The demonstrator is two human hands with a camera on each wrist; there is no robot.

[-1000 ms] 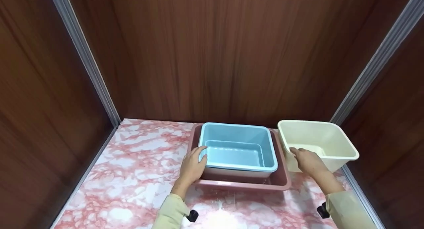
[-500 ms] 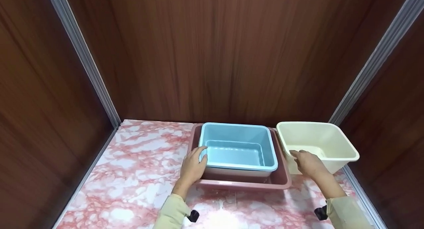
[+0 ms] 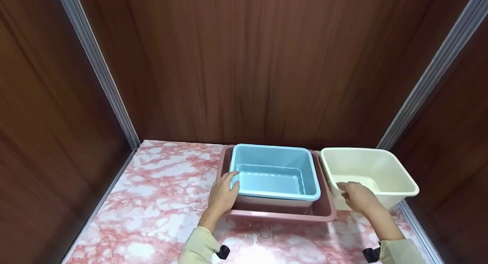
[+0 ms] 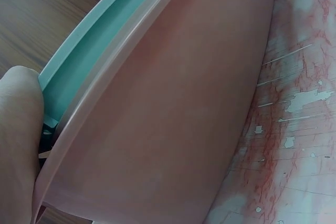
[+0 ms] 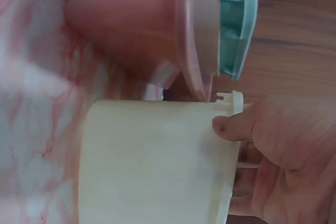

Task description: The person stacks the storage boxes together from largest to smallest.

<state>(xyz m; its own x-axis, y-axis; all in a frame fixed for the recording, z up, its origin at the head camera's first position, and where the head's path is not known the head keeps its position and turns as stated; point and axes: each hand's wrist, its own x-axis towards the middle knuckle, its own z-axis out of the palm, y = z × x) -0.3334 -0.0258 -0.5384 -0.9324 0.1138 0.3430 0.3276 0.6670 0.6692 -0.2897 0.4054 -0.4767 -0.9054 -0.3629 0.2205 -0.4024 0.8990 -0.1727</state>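
Observation:
In the head view a light blue plastic basin [image 3: 272,180] sits nested in a greyish-pink basin [image 3: 274,203], which stands inside a larger dusty-pink basin [image 3: 328,203]. My left hand [image 3: 222,193] holds the blue basin's left rim near the front corner, its fingertips reaching over the edge. To the right stands a cream basin [image 3: 366,165], close against the pink one. My right hand [image 3: 360,197] grips its near left rim. In the right wrist view the thumb presses the outer wall of the cream basin [image 5: 157,161], and the fingers go inside.
The stack rests on a table with a red-and-white marbled top [image 3: 152,203]. A brown wood-grain panel [image 3: 244,65] rises close behind the basins. Side panels with metal corner strips [image 3: 427,73] flank the table, the right one near the cream basin.
The cream basin has shifted toward me and slightly right, with my right hand on its rim. My left hand stays at the blue basin's rim, and the nested stack looks still.

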